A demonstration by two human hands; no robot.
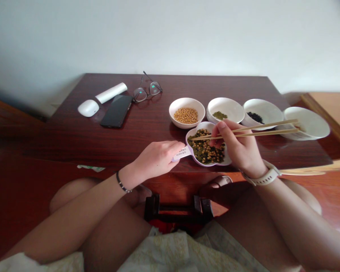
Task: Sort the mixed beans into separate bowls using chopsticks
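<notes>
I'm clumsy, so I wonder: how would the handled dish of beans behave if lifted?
The handled dish might tip forward, since its beans all sit beyond the handle. Those look loose and rounded, so could roll if tilted.

head view, one: worn on your head, facing forward and down; your lap (164, 253) nearest, your hands (158, 155) close at mid-frame, desk (102, 145) beneath and beyond, wall (170, 37) farthest.

soft, dim light, left side in shadow (small green glints on the glasses (155, 88))
</notes>
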